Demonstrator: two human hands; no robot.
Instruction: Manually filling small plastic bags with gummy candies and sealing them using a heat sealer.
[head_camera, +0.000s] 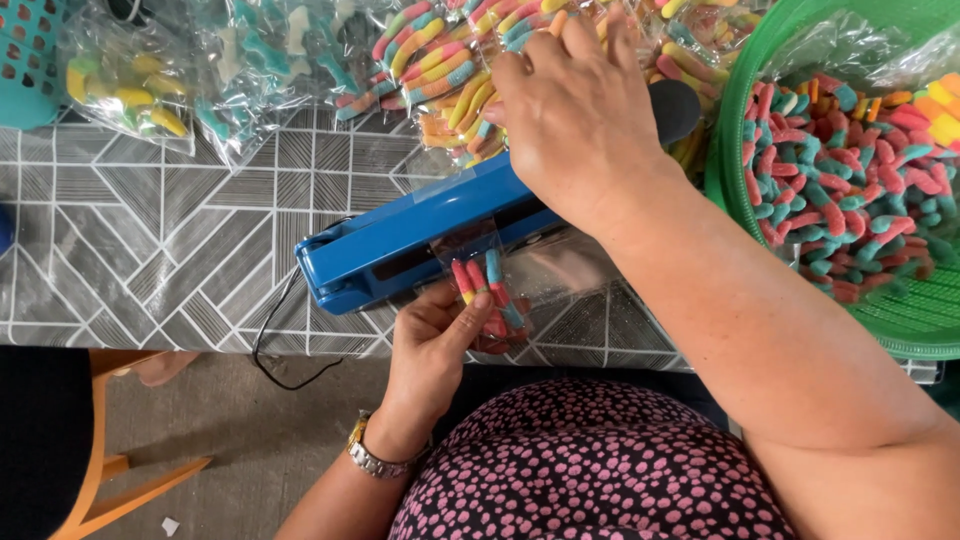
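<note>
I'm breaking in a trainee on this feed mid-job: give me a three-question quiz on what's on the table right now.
1. True or false: the right hand presses on the arm of the blue heat sealer.
2. What does the left hand hold? A) a clear bag of gummy worms B) a spoon C) the black cord
3. Fill in: the loose sugared worms lie in a ____ basket at the right edge.

Key
1. True: its palm lies on the sealer's arm.
2. A: the small clear bag sits with its open end in the sealer.
3. Green: the green basket holds the loose gummy worms.
</note>
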